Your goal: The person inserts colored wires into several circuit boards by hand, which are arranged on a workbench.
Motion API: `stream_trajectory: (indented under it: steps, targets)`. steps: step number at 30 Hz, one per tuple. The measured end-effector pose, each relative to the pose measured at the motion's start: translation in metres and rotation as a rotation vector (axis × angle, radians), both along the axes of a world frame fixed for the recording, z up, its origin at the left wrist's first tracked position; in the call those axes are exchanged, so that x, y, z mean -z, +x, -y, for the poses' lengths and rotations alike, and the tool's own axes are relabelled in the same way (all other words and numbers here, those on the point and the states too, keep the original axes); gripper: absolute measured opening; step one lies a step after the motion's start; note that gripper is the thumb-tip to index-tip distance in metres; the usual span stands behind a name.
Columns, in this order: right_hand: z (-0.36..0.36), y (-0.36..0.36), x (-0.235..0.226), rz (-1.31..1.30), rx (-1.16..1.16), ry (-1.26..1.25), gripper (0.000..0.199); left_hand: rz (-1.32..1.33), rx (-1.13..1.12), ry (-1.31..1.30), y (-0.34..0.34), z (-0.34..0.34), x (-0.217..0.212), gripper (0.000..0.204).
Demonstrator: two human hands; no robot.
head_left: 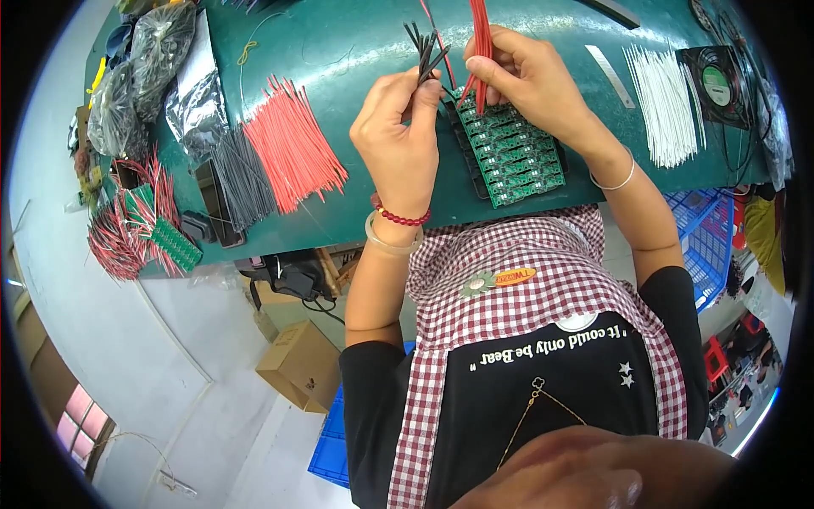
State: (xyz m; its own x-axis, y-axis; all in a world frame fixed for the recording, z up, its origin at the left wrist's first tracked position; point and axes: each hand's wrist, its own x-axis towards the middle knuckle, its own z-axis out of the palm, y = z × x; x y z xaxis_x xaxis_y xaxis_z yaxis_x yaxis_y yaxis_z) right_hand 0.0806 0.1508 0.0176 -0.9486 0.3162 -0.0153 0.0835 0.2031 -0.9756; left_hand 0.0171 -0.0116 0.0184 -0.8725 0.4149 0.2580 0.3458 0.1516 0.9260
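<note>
My left hand pinches a small bunch of black wires, whose ends fan out above the fingertips. In my right hand is a bunch of red wires, gripped between thumb and fingers, with the lower ends pointing down at the boards. Beneath both hands lies a panel of small green circuit boards near the table's front edge. A dark holder shows along its left side. One thin red wire runs up from the panel between my hands; where it ends is hidden.
On the green table, piles of red wires and black wires lie left, beside wired boards and plastic bags. To the right are a metal ruler, white wires and a black fan.
</note>
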Motion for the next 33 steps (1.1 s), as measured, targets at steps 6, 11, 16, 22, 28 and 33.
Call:
stream_trajectory:
  steps: [6,11,16,22,28,33]
  targets:
    - [0.000,-0.001,0.003,-0.007,-0.004,0.052,0.018,0.009,0.010,0.005,0.000,0.000,0.002,0.011]
    - [-0.004,0.000,0.003,0.057,-0.045,0.077,0.016,0.013,0.007,-0.007,0.000,0.000,0.004,0.011]
    - [-0.001,-0.001,0.003,0.001,-0.011,0.072,0.019,-0.001,0.011,-0.011,0.000,-0.002,0.003,0.011]
    - [0.002,-0.007,-0.008,0.048,-0.068,0.161,0.020,-0.112,-0.011,-0.115,-0.004,-0.004,0.001,0.013]
    - [0.002,0.000,-0.009,0.007,-0.009,0.250,0.020,-0.053,-0.034,-0.090,-0.001,0.003,-0.006,0.012]
    - [0.001,0.007,-0.014,0.020,0.027,0.271,0.021,0.061,-0.006,-0.009,0.006,0.005,-0.010,0.011]
